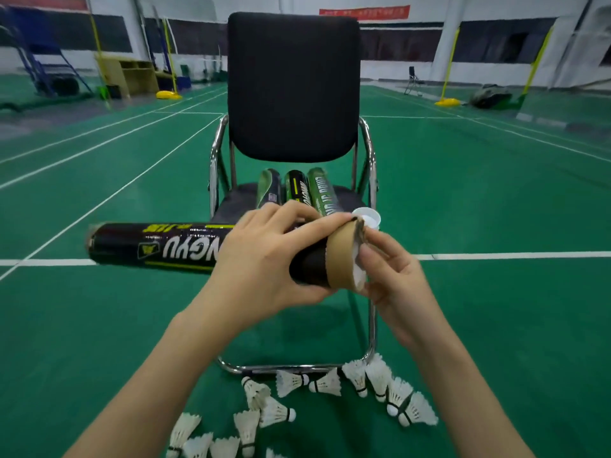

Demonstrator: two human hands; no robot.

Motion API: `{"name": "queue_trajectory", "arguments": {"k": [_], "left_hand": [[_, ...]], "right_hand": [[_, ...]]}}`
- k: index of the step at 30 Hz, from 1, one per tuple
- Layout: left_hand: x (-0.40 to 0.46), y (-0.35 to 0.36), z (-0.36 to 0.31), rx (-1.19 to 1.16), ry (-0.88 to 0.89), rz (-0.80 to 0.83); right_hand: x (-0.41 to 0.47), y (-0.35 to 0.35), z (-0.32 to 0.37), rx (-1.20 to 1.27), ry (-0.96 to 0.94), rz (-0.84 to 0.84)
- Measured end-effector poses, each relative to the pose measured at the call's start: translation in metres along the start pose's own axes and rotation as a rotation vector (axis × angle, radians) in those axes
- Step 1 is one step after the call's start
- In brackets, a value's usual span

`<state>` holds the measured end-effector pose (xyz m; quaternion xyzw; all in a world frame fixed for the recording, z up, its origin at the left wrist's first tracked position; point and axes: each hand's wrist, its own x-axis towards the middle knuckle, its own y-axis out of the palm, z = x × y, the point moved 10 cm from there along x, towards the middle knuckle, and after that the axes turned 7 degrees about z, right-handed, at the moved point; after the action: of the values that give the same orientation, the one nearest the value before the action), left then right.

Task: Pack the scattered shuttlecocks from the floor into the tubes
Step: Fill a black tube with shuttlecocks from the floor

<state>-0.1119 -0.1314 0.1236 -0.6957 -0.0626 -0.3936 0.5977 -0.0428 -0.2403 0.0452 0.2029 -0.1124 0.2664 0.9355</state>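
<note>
Fingers of the left hand [261,256] are curled round the black shuttlecock tube [158,247], holding it level in the air in front of the chair [292,94], its open cardboard mouth turned to the right. At that mouth the right hand [393,276] pinches something white with thumb and fingertips; it looks like a shuttlecock going in or being pressed down, though whether it is a shuttle or part of the tube's lining is hard to tell. A white cap [367,218] sits just behind the tube's mouth on the edge of the seat, so the tube is not yet closed.

Three more tubes [297,190] lie side by side on the seat; whether they are full or empty cannot be seen.

Most of the work appears to be left. Loose shuttlecocks [357,381] are strewn on the green floor [496,325] by the chair's front rail, with a second cluster [251,421] nearer the bottom edge of the view, some cut off by it. By my reading the packing is at an early or middle stage: one tube being filled, many shuttles to gather, and the cap to go on
</note>
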Motion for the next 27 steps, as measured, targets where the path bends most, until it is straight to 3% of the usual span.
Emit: {"name": "queue_trajectory", "arguments": {"k": [10, 14, 19, 27], "left_hand": [[-0.107, 0.123, 0.035, -0.048, -0.235, 0.3], [-0.131, 0.169, 0.05, -0.099, -0.315, 0.349], [-0.176, 0.229, 0.071, -0.199, -0.34, 0.52], [-0.248, 0.297, 0.105, -0.319, -0.575, 0.583]], "right_hand": [[-0.042, -0.003, -0.141, -0.351, 0.338, 0.208], [-0.043, -0.027, -0.186, -0.367, 0.381, 0.154], [-0.046, -0.054, -0.232, -0.318, 0.477, 0.123], [-0.043, -0.087, -0.323, -0.258, 0.64, 0.209]]}}
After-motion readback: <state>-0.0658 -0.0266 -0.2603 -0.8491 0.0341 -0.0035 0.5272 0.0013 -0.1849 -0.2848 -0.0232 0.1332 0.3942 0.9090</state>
